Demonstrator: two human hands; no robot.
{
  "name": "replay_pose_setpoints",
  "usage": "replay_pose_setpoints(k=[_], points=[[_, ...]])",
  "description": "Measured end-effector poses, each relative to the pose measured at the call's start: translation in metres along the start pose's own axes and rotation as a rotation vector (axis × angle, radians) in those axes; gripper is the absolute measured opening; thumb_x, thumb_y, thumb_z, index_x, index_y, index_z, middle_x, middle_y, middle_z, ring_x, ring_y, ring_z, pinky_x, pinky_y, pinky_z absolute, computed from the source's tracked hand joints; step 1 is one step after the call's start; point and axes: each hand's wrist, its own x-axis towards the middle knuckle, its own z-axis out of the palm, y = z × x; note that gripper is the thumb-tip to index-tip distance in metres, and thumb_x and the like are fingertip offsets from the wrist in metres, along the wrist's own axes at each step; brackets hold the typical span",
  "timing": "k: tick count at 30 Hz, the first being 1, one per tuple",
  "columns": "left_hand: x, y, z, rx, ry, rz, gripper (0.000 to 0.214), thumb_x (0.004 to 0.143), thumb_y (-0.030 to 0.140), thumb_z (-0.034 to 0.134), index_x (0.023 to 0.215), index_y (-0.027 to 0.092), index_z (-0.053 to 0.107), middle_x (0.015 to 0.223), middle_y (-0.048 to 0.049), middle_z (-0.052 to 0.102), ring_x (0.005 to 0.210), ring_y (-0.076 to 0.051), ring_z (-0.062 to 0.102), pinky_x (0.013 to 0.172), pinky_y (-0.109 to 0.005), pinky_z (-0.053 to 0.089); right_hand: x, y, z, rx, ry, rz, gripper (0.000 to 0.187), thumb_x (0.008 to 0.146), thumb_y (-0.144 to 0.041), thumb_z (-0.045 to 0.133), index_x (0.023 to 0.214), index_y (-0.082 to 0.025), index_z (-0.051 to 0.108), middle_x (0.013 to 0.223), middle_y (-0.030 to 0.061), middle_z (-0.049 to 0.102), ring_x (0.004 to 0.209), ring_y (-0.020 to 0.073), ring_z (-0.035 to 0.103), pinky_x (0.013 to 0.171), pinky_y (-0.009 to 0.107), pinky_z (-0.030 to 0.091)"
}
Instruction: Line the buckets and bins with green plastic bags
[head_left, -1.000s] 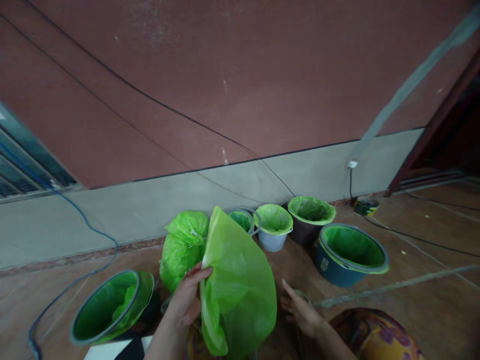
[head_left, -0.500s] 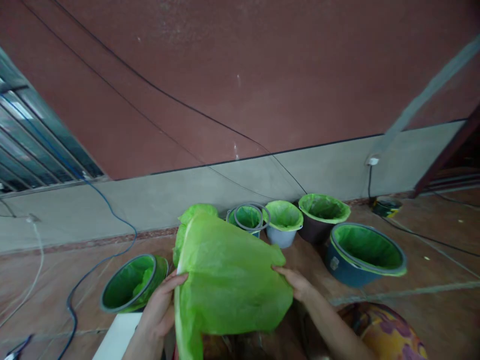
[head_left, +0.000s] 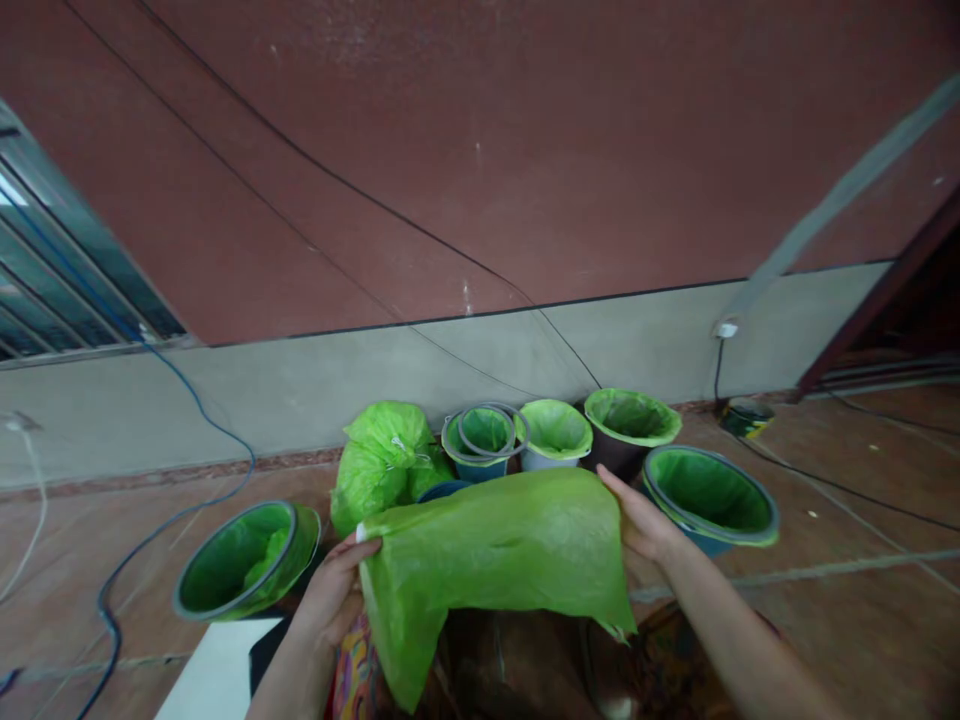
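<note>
A light green plastic mesh-like bag (head_left: 502,545) is stretched sideways in front of me, its lower part hanging in folds. My left hand (head_left: 341,580) pinches its left end near a white edge. At the upper right corner, my right hand (head_left: 637,515) grips the bag between thumb and fingers. Just beyond it stand a stuffed, tied green sack (head_left: 382,460), a blue bucket (head_left: 484,468) with grey rings on top, and a pale bucket (head_left: 555,458) lined in green. The hanging bag partly covers a blue rim behind it.
Against the wall is a dark green-lined bucket (head_left: 615,455); a blue lined tub (head_left: 709,540) stands nearer on the right. To the left a lined bucket (head_left: 292,580) leans beside a white board (head_left: 221,670). A blue cable (head_left: 180,510) crosses the floor. A small tin (head_left: 746,418) sits by the wall.
My right hand has moved up and outward, pulling the bag wider and more level. The bag has dropped lower on the left, uncovering the tied sack. The view has shifted slightly right.
</note>
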Motion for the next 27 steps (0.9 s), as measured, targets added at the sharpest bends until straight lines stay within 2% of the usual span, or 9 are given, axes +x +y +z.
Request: replay_pose_setpoints(k=[4,7,9,12,16,19,23,25,27], points=[[0.002,-0.002,0.002,0.013,0.024,0.013,0.031,0.057,0.015,0.079,0.086,0.015,0.068,0.079,-0.0060,0.074,0.076,-0.025,0.071,0.074,-0.034,0.057,0.012,-0.024,0.006,-0.122,0.023,-0.052,0.040,0.078,-0.045,0.068,0.107,-0.018,0.063,0.091,0.0074,0.074,0.077,0.0208,0.070,0.078,0.035,0.055],[-0.001,0.000,0.003,-0.007,0.025,0.023,0.027,0.060,0.018,0.078,0.085,0.017,0.069,0.080,-0.0059,0.074,0.078,-0.025,0.072,0.075,-0.035,0.057,0.015,-0.030,0.005,-0.250,0.051,-0.130,0.066,0.065,-0.020,0.079,0.126,-0.019,0.054,0.092,0.0060,0.075,0.078,0.0202,0.070,0.076,0.033,0.055],[-0.002,0.003,0.003,-0.028,0.021,0.043,0.026,0.061,0.021,0.079,0.085,0.019,0.069,0.082,-0.0062,0.075,0.082,-0.027,0.071,0.077,-0.038,0.057,0.014,-0.032,0.003,-0.268,0.038,-0.156,0.076,0.062,-0.015,0.079,0.132,-0.020,0.049,0.090,0.0056,0.075,0.075,0.0200,0.070,0.073,0.033,0.055],[-0.001,0.008,0.003,-0.022,0.055,0.132,0.031,0.059,0.022,0.081,0.088,0.019,0.071,0.086,-0.0056,0.075,0.093,-0.028,0.069,0.084,-0.039,0.056,0.007,-0.043,-0.001,-0.240,0.008,-0.181,0.068,0.066,-0.018,0.077,0.130,-0.021,0.053,0.092,0.0064,0.074,0.076,0.0194,0.070,0.072,0.032,0.056],[0.004,0.017,0.005,0.008,0.137,0.426,0.034,0.057,0.024,0.083,0.089,0.018,0.074,0.110,-0.0054,0.071,0.113,-0.025,0.061,0.099,-0.033,0.047,-0.011,-0.063,-0.001,-0.280,-0.048,-0.179,0.059,0.068,-0.023,0.076,0.124,-0.020,0.059,0.100,0.0080,0.073,0.085,0.0199,0.070,0.079,0.032,0.056],[0.003,0.030,0.008,0.023,0.076,0.584,0.033,0.060,0.025,0.082,0.092,0.020,0.075,0.129,-0.0055,0.063,0.122,-0.025,0.055,0.105,-0.032,0.042,-0.028,-0.072,0.004,-0.330,-0.157,-0.158,0.057,0.067,-0.024,0.077,0.122,-0.020,0.061,0.113,0.0091,0.070,0.098,0.0210,0.067,0.089,0.033,0.053],[0.001,0.049,0.008,0.056,-0.018,0.581,0.039,0.060,0.028,0.082,0.097,0.019,0.075,0.109,-0.0074,0.072,0.106,-0.026,0.064,0.097,-0.036,0.049,-0.043,-0.072,0.013,-0.483,-0.187,-0.132,0.062,0.058,-0.019,0.079,0.118,-0.021,0.064,0.117,0.0075,0.068,0.103,0.0219,0.065,0.089,0.031,0.051],[0.000,0.055,0.008,0.094,0.000,0.592,0.040,0.059,0.030,0.084,0.095,0.018,0.075,0.096,-0.0064,0.075,0.092,-0.024,0.068,0.088,-0.034,0.054,-0.041,-0.067,0.014,-0.633,-0.137,-0.140,0.059,0.054,-0.016,0.079,0.111,-0.020,0.068,0.107,0.0057,0.072,0.093,0.0216,0.067,0.080,0.029,0.053],[-0.003,0.059,0.011,0.151,-0.003,0.603,0.050,0.059,0.030,0.084,0.106,0.019,0.072,0.096,-0.0054,0.075,0.087,-0.023,0.069,0.081,-0.032,0.056,-0.034,-0.061,0.011,-0.830,-0.088,-0.180,0.042,0.053,-0.015,0.076,0.095,-0.017,0.073,0.089,0.0033,0.074,0.078,0.0198,0.066,0.069,0.026,0.052]])
